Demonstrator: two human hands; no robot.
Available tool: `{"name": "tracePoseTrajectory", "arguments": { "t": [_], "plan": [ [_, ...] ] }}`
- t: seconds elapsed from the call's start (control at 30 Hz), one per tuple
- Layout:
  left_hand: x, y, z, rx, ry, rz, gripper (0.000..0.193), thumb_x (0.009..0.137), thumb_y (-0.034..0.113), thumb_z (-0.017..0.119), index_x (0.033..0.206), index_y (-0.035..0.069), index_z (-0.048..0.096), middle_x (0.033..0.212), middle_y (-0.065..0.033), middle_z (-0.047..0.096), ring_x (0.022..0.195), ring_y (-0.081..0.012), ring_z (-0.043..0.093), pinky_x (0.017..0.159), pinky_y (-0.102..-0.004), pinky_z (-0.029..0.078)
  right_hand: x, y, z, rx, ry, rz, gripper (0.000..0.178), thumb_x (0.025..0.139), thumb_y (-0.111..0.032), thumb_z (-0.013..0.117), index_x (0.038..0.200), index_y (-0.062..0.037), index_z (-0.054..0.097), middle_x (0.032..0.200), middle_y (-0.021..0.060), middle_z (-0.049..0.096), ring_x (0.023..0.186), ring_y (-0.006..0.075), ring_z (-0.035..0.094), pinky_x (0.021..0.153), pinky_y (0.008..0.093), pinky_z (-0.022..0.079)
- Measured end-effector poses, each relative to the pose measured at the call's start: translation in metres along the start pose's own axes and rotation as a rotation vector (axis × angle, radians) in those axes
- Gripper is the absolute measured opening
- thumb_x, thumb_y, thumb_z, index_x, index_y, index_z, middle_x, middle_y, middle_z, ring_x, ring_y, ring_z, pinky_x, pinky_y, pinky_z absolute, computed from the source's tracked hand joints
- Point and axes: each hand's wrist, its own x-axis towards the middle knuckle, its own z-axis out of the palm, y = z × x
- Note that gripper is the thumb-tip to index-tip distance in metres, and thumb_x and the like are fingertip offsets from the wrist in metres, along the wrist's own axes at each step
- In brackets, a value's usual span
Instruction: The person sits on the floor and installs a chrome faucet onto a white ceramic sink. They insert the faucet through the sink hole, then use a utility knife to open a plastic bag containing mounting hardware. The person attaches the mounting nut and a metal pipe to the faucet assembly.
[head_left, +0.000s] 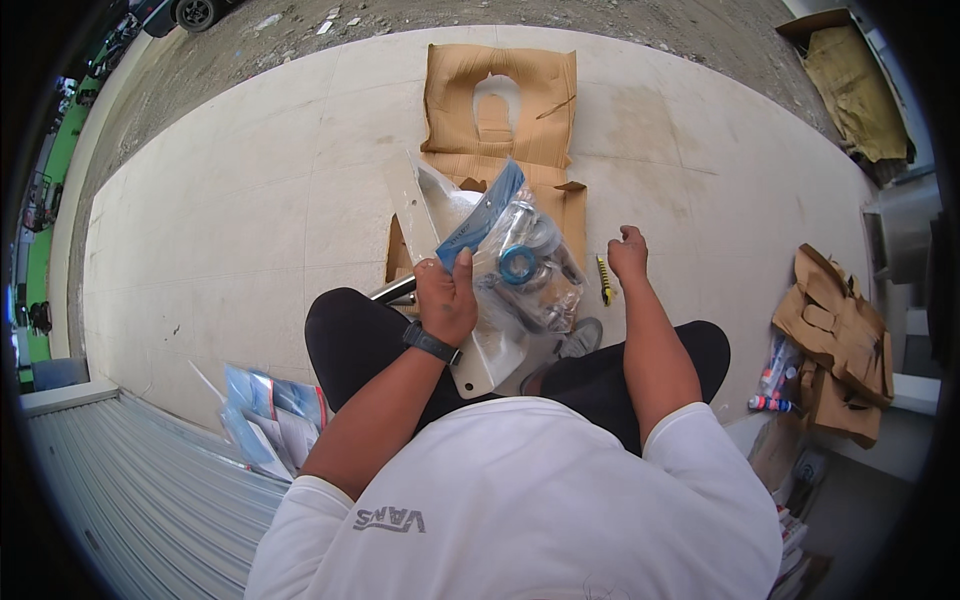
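My left hand (446,298) grips the top edge of a clear plastic bag (540,285) with a blue header strip. Metallic fittings and a blue ring show through the plastic. Beneath the bag, between my knees, lies a white piece with holes in its corners (490,358), mostly covered. A shiny metal bar (393,290) pokes out beside my left wrist. My right hand (628,254) hovers at the right, fingers curled, with nothing visible in it. Close to its left, a yellow-and-black utility knife (605,281) rests on the floor.
Opened brown cardboard (500,145) with a cut-out lies ahead on the pale tiled floor (230,220). Blue-and-clear packets (270,405) sit left of me, near a ribbed metal shutter (150,490). At right are crumpled cardboard (835,335) and a few tubes (772,402).
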Motion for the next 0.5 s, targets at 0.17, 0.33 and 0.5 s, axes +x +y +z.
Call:
{"name": "tracePoseTrajectory", "arguments": {
  "t": [0.17,0.33,0.5],
  "plan": [
    [-0.005,-0.004,-0.001,0.026,-0.052,-0.091,0.031,0.108,0.025,0.054,0.093,0.002,0.069,0.074,-0.0116,0.061,0.074,-0.026,0.05,0.077,-0.0402,0.04,-0.071,-0.138,-0.093,0.229,-0.39,-1.045,0.03,0.088,-0.004,0.062,0.117,-0.0055,0.07,0.113,0.011,0.072,0.112,0.0295,0.066,0.1,0.0401,0.05],
    [-0.004,-0.004,-0.002,0.021,-0.095,-0.098,0.031,0.107,0.026,0.056,0.09,0.004,0.069,0.076,-0.0162,0.064,0.08,-0.0348,0.052,0.086,-0.0445,0.04,-0.114,-0.197,-0.091,-0.139,-0.347,-1.337,0.034,0.087,-0.007,0.063,0.12,-0.011,0.071,0.126,0.0058,0.068,0.124,0.0257,0.059,0.11,0.0431,0.04],
    [-0.007,-0.007,-0.001,0.09,-0.036,-0.034,0.033,0.107,0.027,0.057,0.087,0.003,0.067,0.074,-0.0181,0.063,0.08,-0.0371,0.053,0.086,-0.0458,0.04,-0.102,-0.219,-0.106,-0.424,-0.556,-1.225,0.026,0.089,-0.017,0.064,0.111,-0.0101,0.075,0.119,0.0069,0.07,0.124,0.0263,0.056,0.11,0.0456,0.037]
  ]
}}
